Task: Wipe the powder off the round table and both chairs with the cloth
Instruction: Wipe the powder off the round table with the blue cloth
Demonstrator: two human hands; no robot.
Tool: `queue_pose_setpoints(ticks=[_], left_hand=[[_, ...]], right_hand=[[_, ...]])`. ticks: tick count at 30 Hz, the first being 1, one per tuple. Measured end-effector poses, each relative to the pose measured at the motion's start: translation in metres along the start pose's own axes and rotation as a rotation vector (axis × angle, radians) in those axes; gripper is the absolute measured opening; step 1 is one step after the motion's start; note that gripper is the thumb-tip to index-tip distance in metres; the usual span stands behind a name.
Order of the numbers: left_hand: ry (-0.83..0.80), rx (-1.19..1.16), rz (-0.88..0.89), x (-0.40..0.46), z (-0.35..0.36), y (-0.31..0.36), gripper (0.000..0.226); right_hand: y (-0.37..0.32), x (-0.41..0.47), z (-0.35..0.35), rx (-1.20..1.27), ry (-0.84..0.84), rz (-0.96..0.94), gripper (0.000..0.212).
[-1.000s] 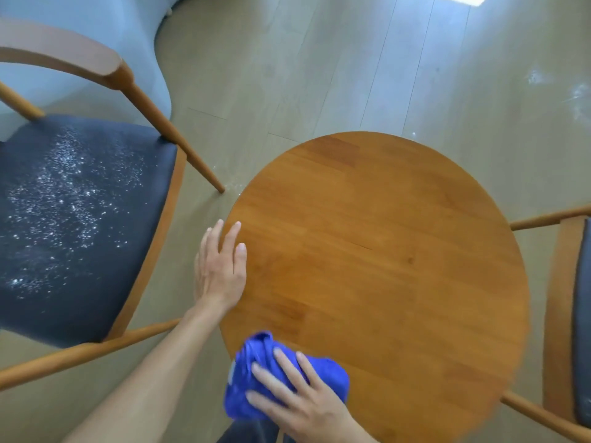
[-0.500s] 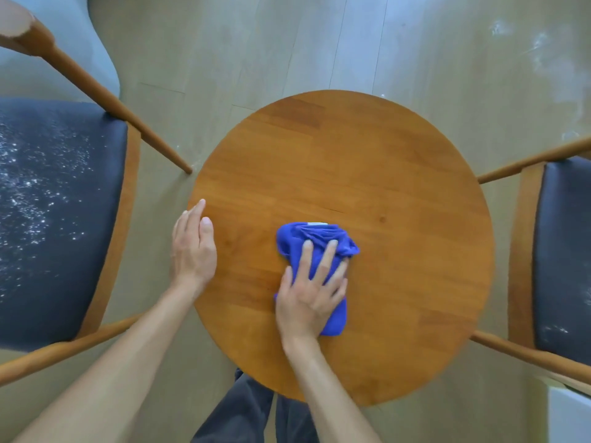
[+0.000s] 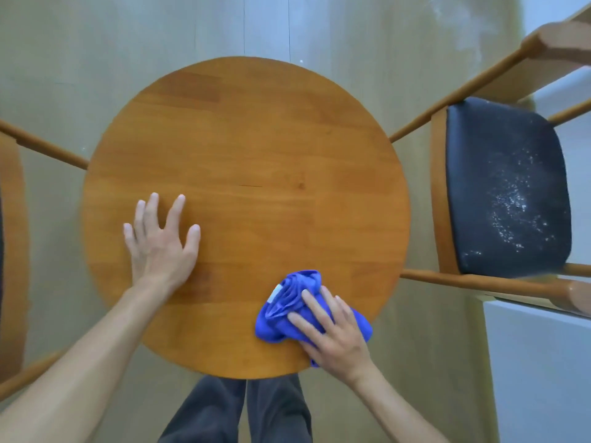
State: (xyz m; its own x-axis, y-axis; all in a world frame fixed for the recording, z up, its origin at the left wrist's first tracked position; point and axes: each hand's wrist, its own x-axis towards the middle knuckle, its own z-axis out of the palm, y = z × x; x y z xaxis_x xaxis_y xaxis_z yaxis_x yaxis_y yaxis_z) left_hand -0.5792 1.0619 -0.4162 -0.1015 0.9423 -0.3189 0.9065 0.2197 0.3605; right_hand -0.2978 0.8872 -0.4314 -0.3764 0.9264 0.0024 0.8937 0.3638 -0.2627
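The round wooden table (image 3: 249,148) fills the middle of the view, and its top shows no powder. My right hand (image 3: 332,337) presses a bunched blue cloth (image 3: 287,305) flat against the table's near right edge, fingers straight. My left hand (image 3: 160,241) rests flat on the near left part of the top with fingers spread. The right chair (image 3: 499,174) has a dark seat speckled with white powder. Only the wooden frame of the left chair (image 3: 12,238) shows at the left border.
Pale wood floor (image 3: 160,33) surrounds the table, with faint white smears at the upper right. A white box or cabinet (image 3: 540,372) stands at the lower right beside the right chair. My dark trouser legs (image 3: 236,410) are below the table's near edge.
The view has swung to the right. My right hand has slid the cloth from the table's middle to its near right edge. My left hand has moved from the left rim further onto the top.
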Motion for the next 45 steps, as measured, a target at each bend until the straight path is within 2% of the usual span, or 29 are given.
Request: queue_pose_setpoints(ticks=[4, 6, 9, 11, 13, 16, 18, 20, 24, 26, 28, 31, 35, 37, 38, 40, 45], left_hand=[[-0.084, 0.135, 0.025, -0.001, 0.019, 0.007, 0.066], [-0.094, 0.189, 0.058, -0.002, 0.023, 0.005, 0.072], [-0.115, 0.230, 0.083, -0.003, 0.021, 0.002, 0.076], [-0.130, 0.236, 0.079, -0.003, 0.018, 0.001, 0.076], [-0.135, 0.200, 0.079, -0.004, 0.014, -0.002, 0.075], [-0.064, 0.026, 0.066, -0.005, 0.009, -0.005, 0.067], [0.049, -0.095, 0.032, -0.005, 0.006, -0.006, 0.062], [0.159, -0.158, 0.006, -0.003, 0.003, -0.006, 0.060], [0.178, -0.098, -0.009, 0.004, 0.003, -0.008, 0.056], [0.129, -0.034, 0.004, 0.006, 0.007, -0.005, 0.054], [0.095, 0.033, 0.007, 0.007, 0.014, -0.001, 0.055], [0.105, 0.067, -0.004, 0.005, 0.026, 0.003, 0.055], [0.140, 0.081, 0.012, 0.009, 0.030, 0.003, 0.052], [0.131, 0.109, 0.023, 0.008, 0.029, 0.003, 0.055], [0.128, 0.121, 0.026, 0.007, 0.028, 0.004, 0.056], [0.119, 0.132, 0.023, 0.008, 0.027, 0.002, 0.058], [0.119, 0.132, 0.010, 0.011, 0.022, 0.002, 0.057]], right_hand=[[0.076, 0.010, -0.023, -0.171, 0.091, 0.339, 0.039], [0.097, 0.032, -0.026, -0.232, 0.156, 0.631, 0.044], [0.098, 0.088, -0.019, -0.172, 0.317, 1.183, 0.050], [0.082, 0.130, -0.012, -0.137, 0.370, 1.338, 0.052], [0.054, 0.171, -0.005, -0.126, 0.357, 1.269, 0.053], [-0.007, 0.226, 0.009, -0.100, 0.318, 1.015, 0.053], [-0.048, 0.245, 0.018, -0.043, 0.282, 0.791, 0.054], [-0.069, 0.236, 0.028, 0.001, 0.193, 0.449, 0.049], [-0.023, 0.143, 0.019, -0.010, 0.036, -0.212, 0.042], [0.033, 0.090, 0.002, -0.111, -0.041, -0.327, 0.046], [0.090, 0.057, -0.021, -0.150, -0.043, -0.190, 0.048], [0.137, 0.063, -0.042, -0.161, 0.024, 0.277, 0.046], [0.136, 0.159, -0.027, -0.181, 0.273, 1.066, 0.050], [0.131, 0.221, -0.023, -0.093, 0.331, 1.361, 0.054], [0.125, 0.250, -0.021, -0.062, 0.335, 1.406, 0.056], [0.098, 0.304, -0.015, -0.045, 0.318, 1.313, 0.058], [-0.041, 0.380, 0.024, -0.009, 0.193, 0.660, 0.061]])
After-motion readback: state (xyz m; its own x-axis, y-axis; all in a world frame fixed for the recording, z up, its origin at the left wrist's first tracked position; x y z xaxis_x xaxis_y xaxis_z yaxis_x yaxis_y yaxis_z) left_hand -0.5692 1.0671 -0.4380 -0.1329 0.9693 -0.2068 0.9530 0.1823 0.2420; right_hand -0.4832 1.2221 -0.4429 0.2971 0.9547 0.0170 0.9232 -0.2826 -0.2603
